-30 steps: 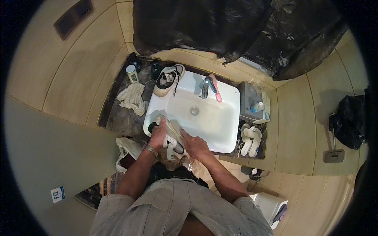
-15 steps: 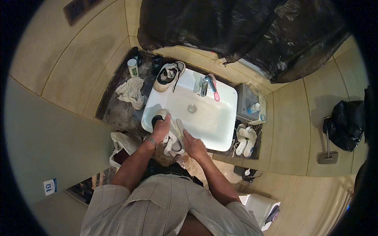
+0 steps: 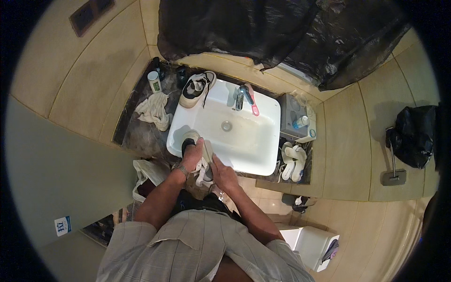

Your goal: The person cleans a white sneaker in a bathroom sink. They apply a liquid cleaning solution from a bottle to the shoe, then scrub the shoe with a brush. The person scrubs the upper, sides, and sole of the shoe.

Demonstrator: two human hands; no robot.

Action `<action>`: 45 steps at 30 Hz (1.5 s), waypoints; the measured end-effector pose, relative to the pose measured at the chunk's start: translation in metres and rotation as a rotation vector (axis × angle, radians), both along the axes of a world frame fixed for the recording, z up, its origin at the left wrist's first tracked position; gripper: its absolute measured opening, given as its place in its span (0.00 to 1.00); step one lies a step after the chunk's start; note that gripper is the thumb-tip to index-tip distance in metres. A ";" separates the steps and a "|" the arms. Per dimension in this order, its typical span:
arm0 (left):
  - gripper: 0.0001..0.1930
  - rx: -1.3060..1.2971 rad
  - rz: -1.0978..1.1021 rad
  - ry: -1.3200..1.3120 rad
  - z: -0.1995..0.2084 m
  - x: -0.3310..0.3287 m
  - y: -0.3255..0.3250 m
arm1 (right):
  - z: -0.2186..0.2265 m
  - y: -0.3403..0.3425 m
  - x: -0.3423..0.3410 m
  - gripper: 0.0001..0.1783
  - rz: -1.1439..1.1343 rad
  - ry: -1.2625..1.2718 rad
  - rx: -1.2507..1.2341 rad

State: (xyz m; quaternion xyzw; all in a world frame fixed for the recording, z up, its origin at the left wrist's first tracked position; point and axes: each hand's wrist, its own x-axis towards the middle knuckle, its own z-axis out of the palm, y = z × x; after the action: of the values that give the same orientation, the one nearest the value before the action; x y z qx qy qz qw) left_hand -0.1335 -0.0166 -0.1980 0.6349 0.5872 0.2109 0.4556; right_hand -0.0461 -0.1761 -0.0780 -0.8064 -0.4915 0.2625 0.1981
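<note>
A white sneaker with a dark lining point(image 3: 190, 136) is held over the near left corner of the white sink point(image 3: 256, 162). My left hand point(image 3: 191, 157) is closed round it, covering much of its upper. White laces or straps hang beneath, partly hidden by the hands. My right hand point(image 3: 223, 174) is closed on the lower end of a pale, flat, elongated thing point(image 3: 207, 151), which lies close against the sneaker; its kind is unclear. The matching sneaker point(image 3: 195, 89) rests on the sink's far left corner, its dark inside showing.
A pink-handled brush point(image 3: 254, 107) lies beside the faucet point(image 3: 241, 96). Left of the sink are a crumpled white cloth point(image 3: 153, 111) and a white canister point(image 3: 154, 82). On the right stand a grey box point(image 3: 291, 113) and white sandals point(image 3: 293, 162). A plastic bag point(image 3: 145, 174) hangs below left.
My right hand has moved slightly left, bringing the pale thing closer to the sneaker. My left hand keeps its hold. The whole view has shifted a little.
</note>
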 end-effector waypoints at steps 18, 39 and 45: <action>0.44 -0.484 0.049 -0.327 -0.012 -0.009 0.017 | -0.025 -0.011 -0.010 0.31 -0.031 0.033 0.142; 0.29 -0.445 -0.600 -0.047 0.064 -0.013 0.022 | -0.017 -0.002 0.001 0.32 -0.062 0.016 -0.006; 0.19 -1.016 -0.134 -0.601 0.061 -0.019 0.017 | -0.010 -0.016 0.014 0.33 0.004 0.023 0.026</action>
State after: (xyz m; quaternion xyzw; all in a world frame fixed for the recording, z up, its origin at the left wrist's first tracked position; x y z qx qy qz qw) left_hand -0.1526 -0.0001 -0.1367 0.2853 0.4187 0.0446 0.8610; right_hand -0.0318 -0.1916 -0.0876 -0.7997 -0.4940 0.2659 0.2138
